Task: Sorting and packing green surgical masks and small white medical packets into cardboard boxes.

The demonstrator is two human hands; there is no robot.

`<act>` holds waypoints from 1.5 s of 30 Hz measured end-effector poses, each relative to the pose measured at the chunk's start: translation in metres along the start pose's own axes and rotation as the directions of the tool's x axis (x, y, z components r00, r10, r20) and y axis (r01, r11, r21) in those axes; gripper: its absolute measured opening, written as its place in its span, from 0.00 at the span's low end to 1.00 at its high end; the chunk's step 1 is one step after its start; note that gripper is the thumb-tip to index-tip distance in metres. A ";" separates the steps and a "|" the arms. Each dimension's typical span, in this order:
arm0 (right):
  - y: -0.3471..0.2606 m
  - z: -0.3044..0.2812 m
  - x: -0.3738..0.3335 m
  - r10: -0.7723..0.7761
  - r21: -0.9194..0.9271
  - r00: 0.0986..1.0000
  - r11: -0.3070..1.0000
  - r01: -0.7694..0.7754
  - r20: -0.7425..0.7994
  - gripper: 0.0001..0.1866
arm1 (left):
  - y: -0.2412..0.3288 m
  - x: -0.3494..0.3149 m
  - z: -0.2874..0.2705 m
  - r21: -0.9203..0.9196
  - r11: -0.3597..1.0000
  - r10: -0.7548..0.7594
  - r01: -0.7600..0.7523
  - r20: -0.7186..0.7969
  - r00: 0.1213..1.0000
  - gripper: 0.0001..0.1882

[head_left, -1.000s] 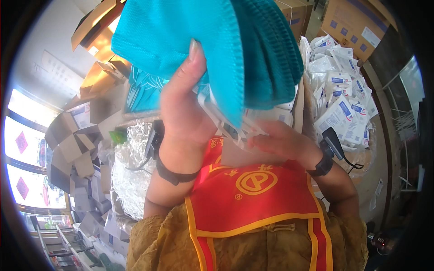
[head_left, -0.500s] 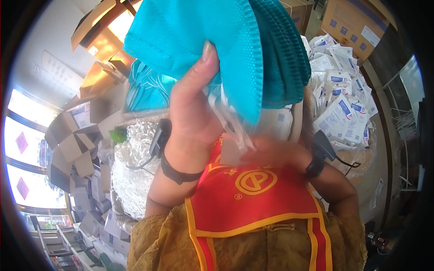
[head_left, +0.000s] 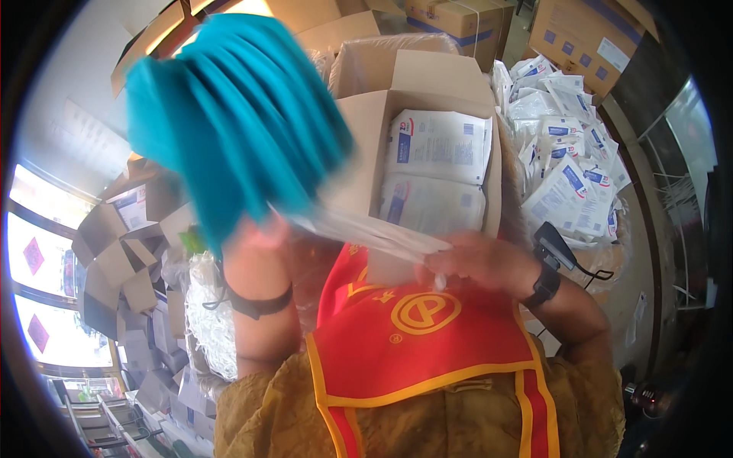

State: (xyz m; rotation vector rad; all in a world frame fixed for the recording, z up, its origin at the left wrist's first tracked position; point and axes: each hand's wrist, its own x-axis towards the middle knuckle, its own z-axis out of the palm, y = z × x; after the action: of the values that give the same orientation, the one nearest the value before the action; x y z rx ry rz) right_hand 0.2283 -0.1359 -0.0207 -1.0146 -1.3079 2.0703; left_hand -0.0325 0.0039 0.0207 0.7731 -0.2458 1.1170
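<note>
A thick stack of teal face masks [head_left: 237, 107], smeared by motion, is raised at the upper left. Under its lower edge my left hand [head_left: 259, 233] is closed on it, the fingers mostly hidden behind the masks and blurred. White elastic straps [head_left: 366, 229] stretch from the stack to the right. My right hand [head_left: 485, 263] pinches their far end in front of the red and yellow apron [head_left: 427, 351]. Just beyond that hand stands an open carton [head_left: 439, 76], with flat white printed packets [head_left: 439, 149] lying inside in two rows.
Loose white packets [head_left: 569, 172] are heaped at the right. A pile of white elastic cords [head_left: 208, 320] lies at the left, near folded grey cardboard boxes [head_left: 118, 259]. Closed brown cartons [head_left: 454, 27] stand at the back. A black device with a cable [head_left: 557, 248] is by my right wrist.
My left hand has swung left and slightly down with the masks, uncovering the carton of packets. The straps are now drawn out long toward my right hand, which has shifted slightly right.
</note>
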 end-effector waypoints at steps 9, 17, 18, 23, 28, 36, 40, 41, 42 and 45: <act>-0.033 -0.021 -0.004 -0.133 -0.391 0.991 0.911 0.131 0.023 0.19 | -0.001 -0.017 0.058 0.990 -0.094 -0.571 -0.104 0.032 0.820 0.20; -0.035 -0.005 -0.030 0.017 -0.478 0.999 0.878 0.000 0.031 0.20 | 0.002 -0.047 0.017 0.747 -0.575 -0.570 -0.334 -0.072 0.819 0.21; -0.034 -0.004 -0.038 0.045 -0.451 0.999 0.892 -0.039 0.002 0.20 | 0.007 -0.048 0.012 0.721 -0.602 -0.517 -0.344 -0.023 0.856 0.21; -0.027 0.006 -0.071 0.026 -0.342 1.000 0.939 -0.026 -0.006 0.20 | 0.023 -0.056 -0.009 0.648 -0.661 -0.453 -0.380 0.060 0.890 0.26; -0.025 0.015 -0.103 0.064 -0.197 0.998 0.979 -0.061 0.009 0.19 | 0.031 -0.068 -0.018 0.645 -0.667 -0.421 -0.373 0.087 0.903 0.24; -0.005 0.027 -0.173 0.185 0.090 0.948 0.982 -0.167 -0.258 0.19 | 0.121 -0.094 -0.133 0.625 -0.780 0.027 0.035 -0.023 0.999 0.15; 0.050 -0.006 -0.190 0.010 0.253 0.737 0.942 0.219 -0.676 0.09 | 0.150 -0.097 -0.109 0.612 -0.758 0.184 0.227 -0.133 0.974 0.15; 0.069 -0.012 -0.197 0.032 0.273 0.644 0.921 0.277 -0.764 0.08 | 0.147 -0.096 -0.117 0.697 -0.693 0.172 0.186 -0.091 0.981 0.16; 0.087 -0.019 -0.203 0.056 0.280 0.546 0.899 0.336 -0.836 0.07 | 0.145 -0.095 -0.130 0.685 -0.728 0.046 -0.035 0.099 0.994 0.16; 0.152 -0.027 -0.231 0.137 0.393 0.393 0.591 0.705 -0.909 0.05 | 0.081 -0.077 -0.108 0.775 -0.611 0.172 0.163 -0.071 0.982 0.19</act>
State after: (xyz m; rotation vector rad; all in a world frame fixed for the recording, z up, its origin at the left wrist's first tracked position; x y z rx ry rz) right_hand 0.3880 -0.3531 -0.0896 -1.0337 0.0304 1.1219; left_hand -0.1584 0.0382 -0.0633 2.4719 1.5000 1.1206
